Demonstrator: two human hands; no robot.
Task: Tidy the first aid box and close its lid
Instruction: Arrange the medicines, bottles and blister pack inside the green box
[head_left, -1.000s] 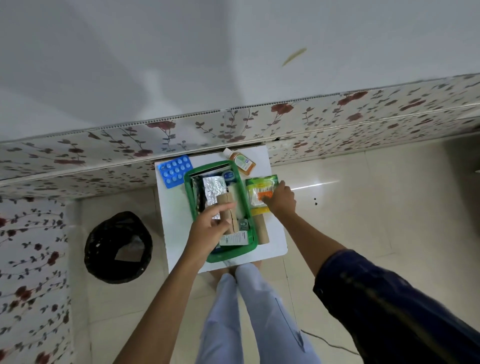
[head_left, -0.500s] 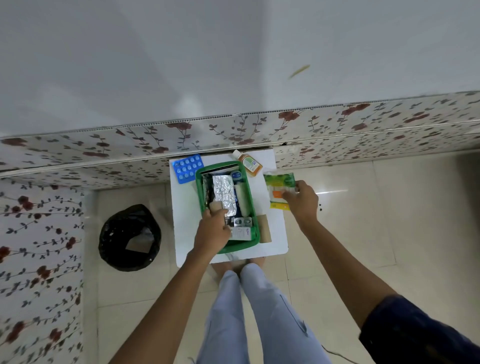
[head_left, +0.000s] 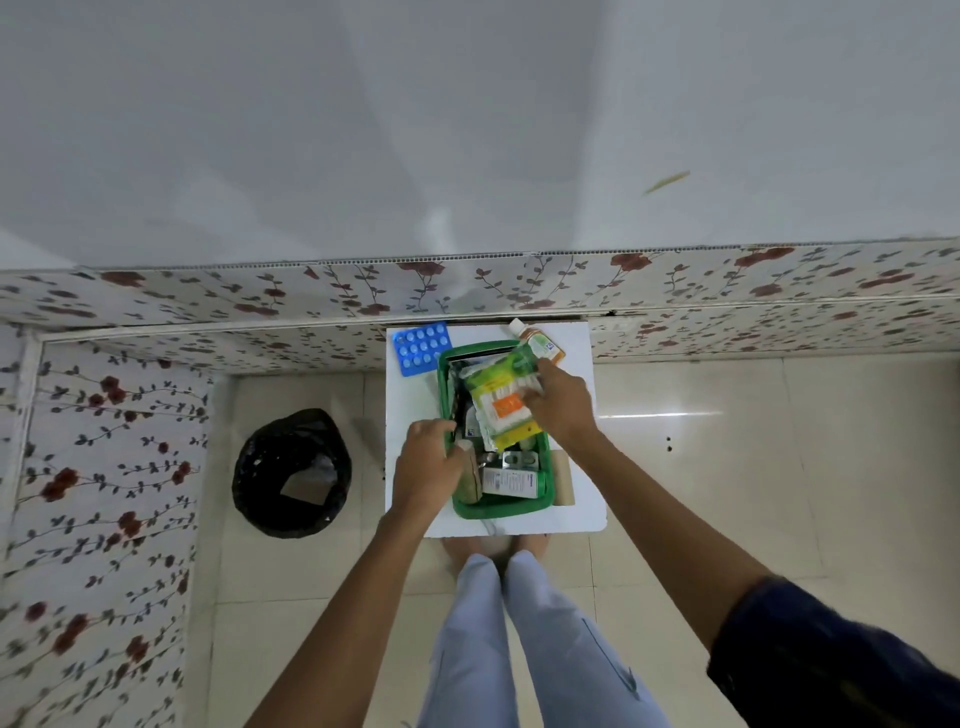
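The green first aid box stands open on a small white table. My right hand holds a green and yellow packet over the box's middle. My left hand rests on the box's left rim, fingers curled around a tan bandage roll inside it. A white carton and a blister strip lie at the box's near end. No lid is visible.
On the table, a blue pill blister lies at the far left, an orange bottle at the far right, a tan roll right of the box. A black bin stands on the tiled floor to the left.
My right hand carried the green and yellow packet from the table's right side to above the box. My left hand shifted to the box's left rim with the tan roll.
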